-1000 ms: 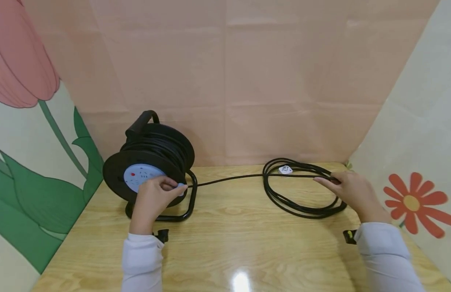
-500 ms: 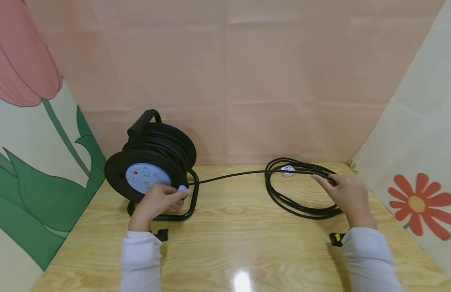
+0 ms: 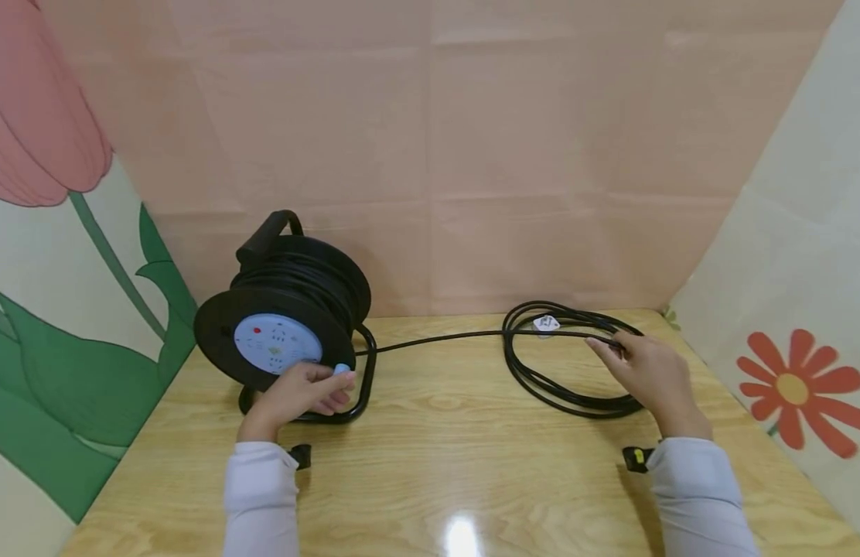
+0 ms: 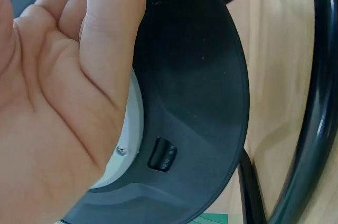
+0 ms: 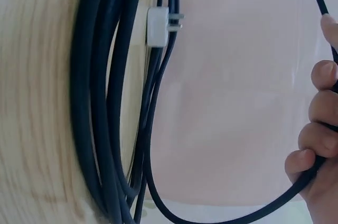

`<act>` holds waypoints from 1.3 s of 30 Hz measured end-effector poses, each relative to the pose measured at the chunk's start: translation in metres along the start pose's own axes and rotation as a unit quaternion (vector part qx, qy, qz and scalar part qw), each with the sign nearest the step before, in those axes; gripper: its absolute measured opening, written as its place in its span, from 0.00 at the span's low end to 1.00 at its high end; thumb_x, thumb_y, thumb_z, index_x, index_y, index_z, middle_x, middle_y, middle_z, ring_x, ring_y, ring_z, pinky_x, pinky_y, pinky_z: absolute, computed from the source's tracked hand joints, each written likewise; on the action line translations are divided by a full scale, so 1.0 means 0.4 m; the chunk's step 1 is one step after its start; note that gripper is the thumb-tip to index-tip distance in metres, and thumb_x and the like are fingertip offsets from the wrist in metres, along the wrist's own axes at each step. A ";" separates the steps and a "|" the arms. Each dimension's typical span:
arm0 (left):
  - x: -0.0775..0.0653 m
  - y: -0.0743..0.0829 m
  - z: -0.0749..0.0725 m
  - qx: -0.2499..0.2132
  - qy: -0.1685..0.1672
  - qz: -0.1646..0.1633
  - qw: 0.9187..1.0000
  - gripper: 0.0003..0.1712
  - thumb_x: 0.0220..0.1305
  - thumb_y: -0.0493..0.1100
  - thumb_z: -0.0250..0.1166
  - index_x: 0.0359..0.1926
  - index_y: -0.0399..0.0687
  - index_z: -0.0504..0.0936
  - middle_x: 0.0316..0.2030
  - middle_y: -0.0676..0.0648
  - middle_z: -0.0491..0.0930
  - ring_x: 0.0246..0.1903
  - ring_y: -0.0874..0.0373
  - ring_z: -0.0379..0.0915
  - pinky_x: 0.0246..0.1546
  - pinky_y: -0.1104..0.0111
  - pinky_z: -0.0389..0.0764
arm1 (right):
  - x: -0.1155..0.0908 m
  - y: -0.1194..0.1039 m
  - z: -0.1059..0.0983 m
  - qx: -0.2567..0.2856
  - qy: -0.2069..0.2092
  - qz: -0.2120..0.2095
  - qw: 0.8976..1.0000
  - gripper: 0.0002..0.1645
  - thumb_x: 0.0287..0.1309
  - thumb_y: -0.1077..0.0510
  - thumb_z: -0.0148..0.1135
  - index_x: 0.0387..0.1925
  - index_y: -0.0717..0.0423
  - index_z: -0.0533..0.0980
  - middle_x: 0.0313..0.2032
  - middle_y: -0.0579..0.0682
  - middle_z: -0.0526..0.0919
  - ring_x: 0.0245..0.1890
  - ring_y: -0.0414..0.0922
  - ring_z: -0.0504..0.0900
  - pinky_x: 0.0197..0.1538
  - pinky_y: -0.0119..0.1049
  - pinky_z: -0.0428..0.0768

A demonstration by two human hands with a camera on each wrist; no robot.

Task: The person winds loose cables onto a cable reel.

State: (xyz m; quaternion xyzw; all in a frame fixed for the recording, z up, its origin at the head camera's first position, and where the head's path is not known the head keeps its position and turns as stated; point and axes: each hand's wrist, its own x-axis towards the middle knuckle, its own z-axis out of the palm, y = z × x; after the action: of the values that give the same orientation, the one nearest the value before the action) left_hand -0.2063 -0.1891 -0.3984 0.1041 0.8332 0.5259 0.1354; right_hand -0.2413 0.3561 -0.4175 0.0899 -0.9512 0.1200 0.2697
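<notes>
A black cable reel (image 3: 214, 329) stands on the table at the left, wound with black cable, its pale blue socket panel (image 3: 266, 340) facing me. My left hand (image 3: 298, 394) pinches the small light-blue knob (image 3: 342, 369) near the reel's rim; in the left wrist view the palm hides the knob and part of the panel. From the reel a single black cable (image 3: 437, 338) runs right to my right hand (image 3: 649, 375), whose fingers curl round it. Beneath and beside that hand lies a loose coil of cable (image 3: 562, 406) with a white plug (image 3: 545, 323) on it.
The reel's tubular black frame (image 3: 366, 383) rests on the wooden table (image 3: 472, 456). A pink backdrop (image 3: 430, 155) rises right behind the reel and coil. Flower-printed sheets (image 3: 792, 255) flank both sides. Black wrist cameras (image 3: 636, 459) hang at the cuffs.
My right hand has shifted left with the cable in its grip. The blue knob has moved slightly down, with my left hand staying on it.
</notes>
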 end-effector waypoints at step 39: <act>-0.034 -0.100 -0.037 0.039 0.047 -0.112 0.992 0.28 0.61 0.57 0.72 0.39 0.32 0.86 0.31 0.44 0.86 0.32 0.53 0.84 0.38 0.60 0.86 | 0.006 -0.088 0.023 0.014 0.016 -0.087 0.996 0.19 0.57 0.36 0.69 0.22 0.36 0.72 0.14 0.36 0.62 0.13 0.38 0.59 0.16 0.35 0.57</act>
State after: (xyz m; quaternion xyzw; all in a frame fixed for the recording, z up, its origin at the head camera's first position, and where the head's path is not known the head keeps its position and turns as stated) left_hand -0.1997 -0.2230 -0.4269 -0.0093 0.8649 0.4789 0.1498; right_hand -0.2396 0.3197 -0.4176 0.1741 -0.9336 0.1113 0.2928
